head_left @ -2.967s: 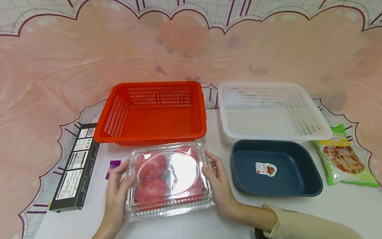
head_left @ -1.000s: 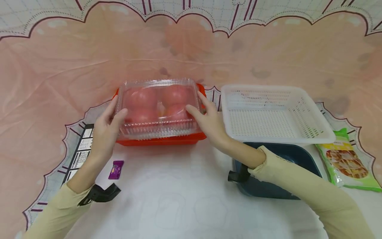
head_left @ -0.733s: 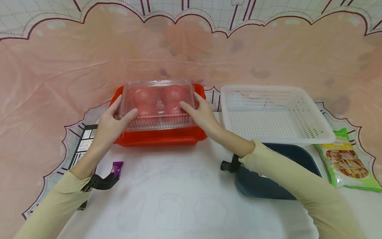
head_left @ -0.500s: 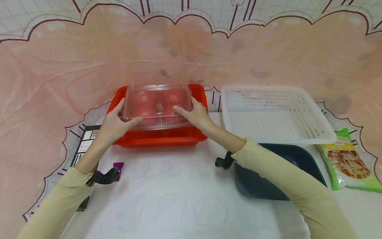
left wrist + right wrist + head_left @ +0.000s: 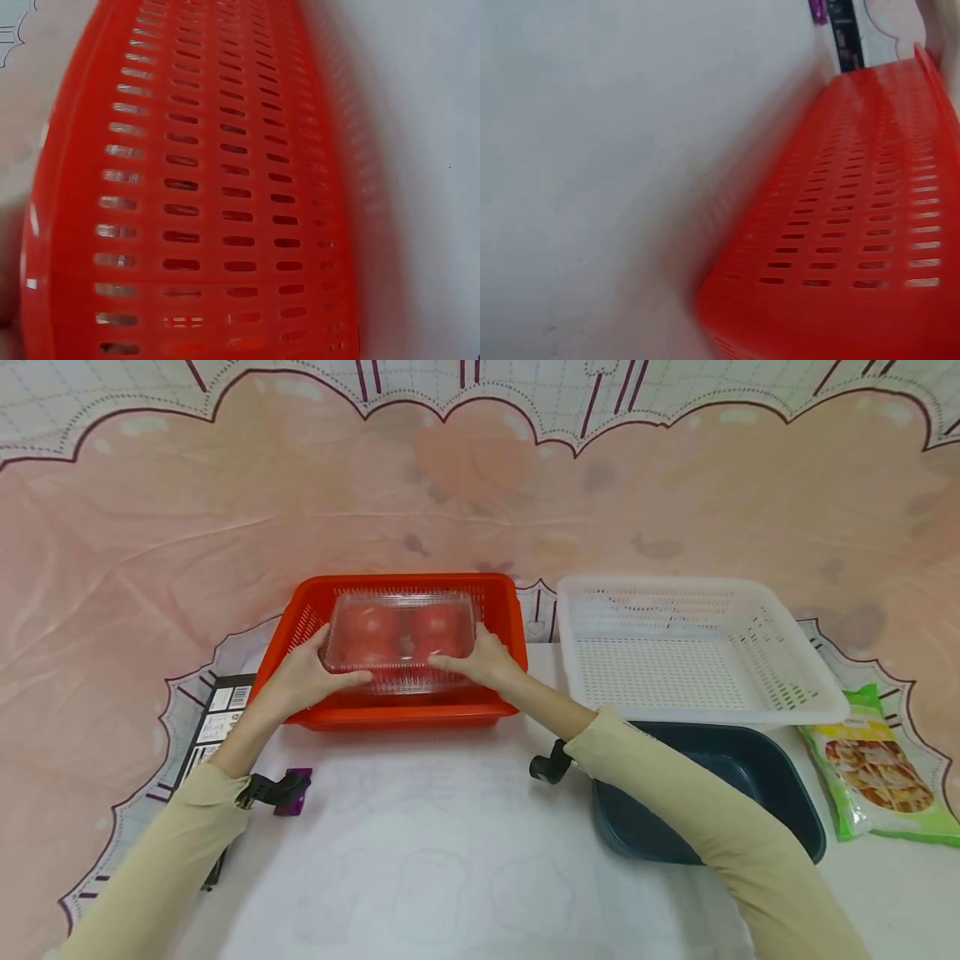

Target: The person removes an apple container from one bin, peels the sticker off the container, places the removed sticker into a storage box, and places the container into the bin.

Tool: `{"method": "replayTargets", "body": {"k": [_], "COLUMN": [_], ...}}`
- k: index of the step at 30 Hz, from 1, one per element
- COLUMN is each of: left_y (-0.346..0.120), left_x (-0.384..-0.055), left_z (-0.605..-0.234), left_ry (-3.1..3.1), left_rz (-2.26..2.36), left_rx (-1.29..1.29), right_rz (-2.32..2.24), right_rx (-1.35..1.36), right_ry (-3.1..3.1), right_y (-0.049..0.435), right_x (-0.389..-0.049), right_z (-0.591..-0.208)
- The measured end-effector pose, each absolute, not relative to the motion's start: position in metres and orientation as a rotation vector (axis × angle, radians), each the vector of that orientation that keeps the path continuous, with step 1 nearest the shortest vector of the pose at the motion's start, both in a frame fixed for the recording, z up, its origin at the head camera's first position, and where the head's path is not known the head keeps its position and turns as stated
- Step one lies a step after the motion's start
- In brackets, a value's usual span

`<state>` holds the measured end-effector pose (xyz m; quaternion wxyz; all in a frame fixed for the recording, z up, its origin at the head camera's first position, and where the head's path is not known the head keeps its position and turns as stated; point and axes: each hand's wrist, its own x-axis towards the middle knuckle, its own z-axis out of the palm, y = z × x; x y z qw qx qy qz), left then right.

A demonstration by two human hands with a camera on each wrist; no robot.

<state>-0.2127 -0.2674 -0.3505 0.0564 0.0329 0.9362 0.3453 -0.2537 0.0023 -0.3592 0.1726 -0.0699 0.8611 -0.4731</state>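
Two hands carry one clear plastic clamshell box of tomatoes (image 5: 402, 639), and we see it sitting low inside the red slotted basket (image 5: 495, 610), its base at or near the basket floor; we cannot tell whether it has touched down. Our left hand (image 5: 303, 677) curls round the box's left near corner, thumb laid along the front edge, and our right hand (image 5: 480, 662) grips the right near corner the same way, fingers bent against the lid's side.

We judge the box to be fairly heavy for its size, since several red tomatoes fill it, while the thin clear shell is likely to flex and crackle under pressure. The smooth plastic looks slippery, and the fruit inside would bruise if squeezed or dropped. So we would hold it at both short ends, under the ribbed rim where the shell is stiffest, and never press on the domed lid.

The wrist views show only the outer slotted wall of the red basket and the white tabletop (image 5: 615, 150); neither shows fingers.

Beside the red basket stands a white slotted basket (image 5: 810, 693), with a dark blue tray (image 5: 780, 793) in front of it and a green snack packet (image 5: 877, 772) to its right. A black carton (image 5: 217, 718) and a small purple sachet (image 5: 298, 787) lie by our left sleeve.
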Motion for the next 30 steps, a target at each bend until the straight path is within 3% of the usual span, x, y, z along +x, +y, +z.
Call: {"method": "replayTargets", "body": {"k": [13, 24, 30], "left_y": [-0.273, -0.281, -0.282], "left_x": [-0.216, -0.217, -0.209], "left_z": [-0.354, -0.353, -0.349], "left_ry": [2.779, 2.885, 2.913], "left_rz": [0.904, 0.711, 0.501], "left_rx": [0.181, 0.31, 0.328], "right_rz": [-1.226, -0.349, -0.168], "right_rx": [-0.374, -0.585, -0.667], "right_ry": [2.507, 2.944, 2.963], "right_y": [-0.002, -0.007, -0.001], "right_x": [-0.255, -0.247, -0.247], "right_z": [-0.365, -0.357, -0.356]}}
